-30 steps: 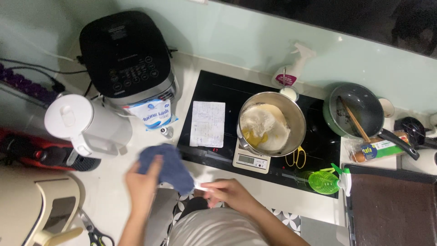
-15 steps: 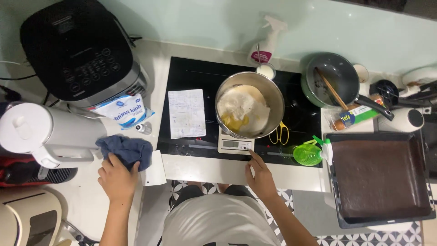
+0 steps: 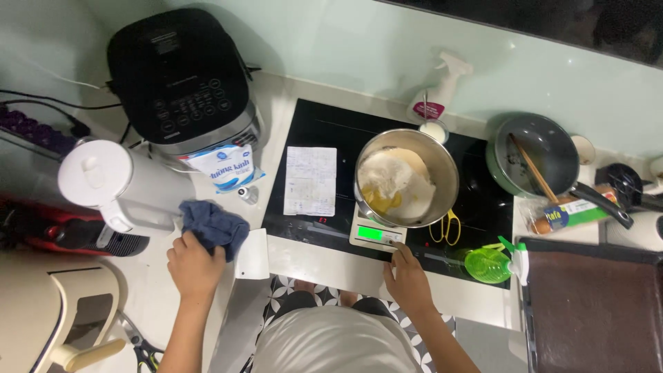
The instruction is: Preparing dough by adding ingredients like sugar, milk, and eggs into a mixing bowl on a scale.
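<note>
A soft, crumpled dark blue cloth lay at the left centre of the frame on the pale bench, bunched into folds, and the left hand had its grip closed on the cloth's lower edge, pressing it down just beside the base of a smooth white electric kettle. The right hand, lower centre, had loosely curled fingers whose tips touched the front edge of a small flat kitchen scale with a lit green display; the grip held nothing. On the scale stood a round, shiny steel mixing bowl holding white flour and yellow yolk. The scale and bowl rested on a glossy black glass cooktop, where a creased white paper sheet lay flat to the left of the bowl. Yellow-handled scissors lay just right of the scale, and a translucent green spray bottle lay on its side nearby. A dark grey pan with a wooden utensil sat upper right, a dark rectangular baking tray lower right. A black boxy cooker filled the upper left, with a white-and-blue pouch leaning in front.
</note>
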